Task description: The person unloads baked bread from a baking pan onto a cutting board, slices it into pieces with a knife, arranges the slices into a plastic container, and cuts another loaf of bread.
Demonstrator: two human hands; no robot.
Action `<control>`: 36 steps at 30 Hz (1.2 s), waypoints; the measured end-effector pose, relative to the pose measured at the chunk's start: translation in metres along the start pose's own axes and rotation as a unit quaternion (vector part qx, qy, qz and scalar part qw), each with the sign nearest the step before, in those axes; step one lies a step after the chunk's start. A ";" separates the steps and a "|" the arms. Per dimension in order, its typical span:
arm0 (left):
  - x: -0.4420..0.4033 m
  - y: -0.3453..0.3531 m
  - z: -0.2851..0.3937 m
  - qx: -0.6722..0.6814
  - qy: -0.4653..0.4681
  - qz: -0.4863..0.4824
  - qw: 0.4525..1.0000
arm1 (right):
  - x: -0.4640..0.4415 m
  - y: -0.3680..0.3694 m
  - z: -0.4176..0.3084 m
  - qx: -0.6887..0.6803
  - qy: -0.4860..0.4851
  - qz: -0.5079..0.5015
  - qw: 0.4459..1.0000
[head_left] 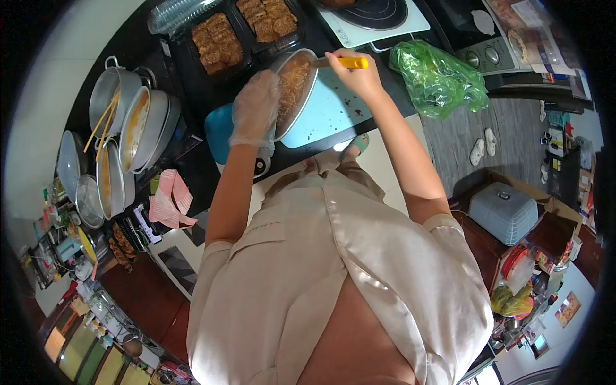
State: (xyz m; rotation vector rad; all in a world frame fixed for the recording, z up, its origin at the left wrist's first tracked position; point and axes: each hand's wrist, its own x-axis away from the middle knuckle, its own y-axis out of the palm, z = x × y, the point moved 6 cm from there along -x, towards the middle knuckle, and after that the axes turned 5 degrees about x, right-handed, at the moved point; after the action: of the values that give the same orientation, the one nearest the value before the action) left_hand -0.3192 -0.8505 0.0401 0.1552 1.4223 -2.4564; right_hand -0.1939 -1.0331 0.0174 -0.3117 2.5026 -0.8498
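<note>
My left hand [256,106], in a clear plastic glove, has its fingers wrapped over the near-left rim of a tilted metal bowl [313,77]. Brown crumbly food [293,86] coats the inside of the bowl. My bare right hand [354,76] is closed round a tool with a yellow handle [353,63], whose other end reaches over the bowl's upper rim. Beneath the bowl lies a light blue board [340,106] dotted with dark crumbs. Two black trays of browned food pieces [218,43] stand beyond my left hand.
Stacked metal pots [115,86] with chopsticks stand at the left, near a pink cloth [171,200]. A green plastic bag [439,80] lies right of the board, below a white cooktop [417,19]. A blue scale-like object [219,131] sits beside my left wrist.
</note>
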 end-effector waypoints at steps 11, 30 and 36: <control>0.017 0.019 -0.015 0.098 -0.103 0.072 0.987 | 0.075 0.039 0.010 -0.135 0.160 -0.100 0.973; 0.083 0.040 -0.026 0.198 -0.210 0.065 0.955 | 0.037 -0.003 -0.006 -0.039 0.118 -0.287 0.950; 0.084 0.012 -0.010 0.038 -0.294 -0.175 0.939 | 0.033 -0.013 -0.028 0.115 -0.050 -0.272 0.954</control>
State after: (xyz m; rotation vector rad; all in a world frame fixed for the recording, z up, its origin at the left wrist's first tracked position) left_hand -0.3959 -0.8639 0.0053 -0.8142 1.1522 -2.5027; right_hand -0.2354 -1.0410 0.0330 -0.9644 2.2140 -1.2851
